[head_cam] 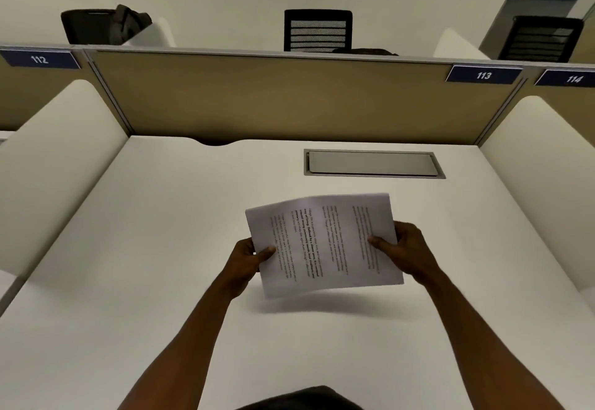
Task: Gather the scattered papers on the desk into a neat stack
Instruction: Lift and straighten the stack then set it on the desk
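above the desk mid-scene, both hands hold the papers as one stack, lifted clear, shadow below. left hand clamps its left edge, thumb on top; right hand clamps the right edge likewise. grey hatch lies farther back.

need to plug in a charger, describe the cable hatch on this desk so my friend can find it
Start at the tan partition behind the white desk. Just in front of it, right of centre, lies the cable hatch, a long grey metal flap. It is sunk flush into the desktop, beyond the held papers.
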`<state>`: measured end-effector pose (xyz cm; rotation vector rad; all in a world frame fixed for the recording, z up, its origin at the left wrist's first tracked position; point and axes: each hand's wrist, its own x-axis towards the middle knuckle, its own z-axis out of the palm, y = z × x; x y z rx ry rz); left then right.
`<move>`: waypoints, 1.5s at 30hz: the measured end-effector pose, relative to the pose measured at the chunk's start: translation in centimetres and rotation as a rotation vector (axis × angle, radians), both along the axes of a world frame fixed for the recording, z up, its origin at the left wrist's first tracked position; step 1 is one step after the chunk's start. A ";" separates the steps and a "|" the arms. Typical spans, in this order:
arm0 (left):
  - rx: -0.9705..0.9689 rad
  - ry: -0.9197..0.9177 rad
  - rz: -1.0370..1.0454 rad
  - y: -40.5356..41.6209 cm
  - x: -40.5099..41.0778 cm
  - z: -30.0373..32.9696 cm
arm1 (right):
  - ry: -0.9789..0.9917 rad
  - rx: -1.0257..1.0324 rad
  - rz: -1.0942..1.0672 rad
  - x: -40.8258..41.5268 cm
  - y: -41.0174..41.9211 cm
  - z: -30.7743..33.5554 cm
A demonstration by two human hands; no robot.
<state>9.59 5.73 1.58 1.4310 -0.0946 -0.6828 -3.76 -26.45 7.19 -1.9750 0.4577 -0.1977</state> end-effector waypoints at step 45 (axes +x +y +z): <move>0.113 -0.163 0.175 0.7 2.9 7.5 | -0.062 0.441 -0.009 3.3 8.8 4.3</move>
